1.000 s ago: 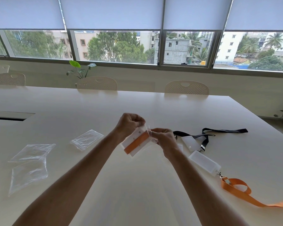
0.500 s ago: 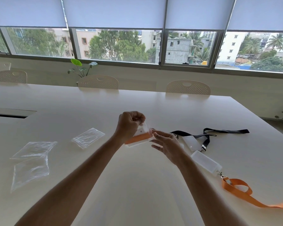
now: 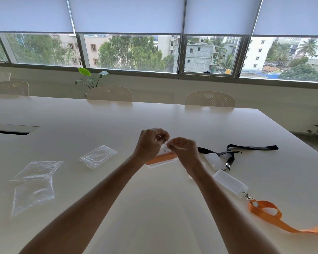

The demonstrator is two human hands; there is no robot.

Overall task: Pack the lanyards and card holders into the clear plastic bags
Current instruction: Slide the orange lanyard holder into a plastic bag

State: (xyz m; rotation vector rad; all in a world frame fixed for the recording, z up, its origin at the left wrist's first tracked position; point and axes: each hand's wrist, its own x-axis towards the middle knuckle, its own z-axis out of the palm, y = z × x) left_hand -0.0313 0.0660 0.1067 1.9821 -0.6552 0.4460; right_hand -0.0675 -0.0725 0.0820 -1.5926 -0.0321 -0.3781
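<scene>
Above the middle of the white table (image 3: 154, 208), my left hand (image 3: 150, 143) and my right hand (image 3: 184, 153) both pinch the top edge of a clear plastic bag (image 3: 162, 159) that holds a folded orange lanyard and a card holder. On the right lie a black lanyard (image 3: 246, 148) with its card holder (image 3: 214, 161) and an orange lanyard (image 3: 275, 219) clipped to another card holder (image 3: 229, 182). Three empty clear bags (image 3: 97, 156) (image 3: 39, 170) (image 3: 32, 196) lie on the left.
Cream chairs (image 3: 109, 93) (image 3: 209, 99) stand along the table's far edge under the windows. A small plant (image 3: 89, 77) rises behind them. A dark slot (image 3: 9, 132) cuts into the table at the far left.
My right hand has closed its fingers and come up to the bag's top edge beside my left hand. The bag now hangs flatter between the two hands.
</scene>
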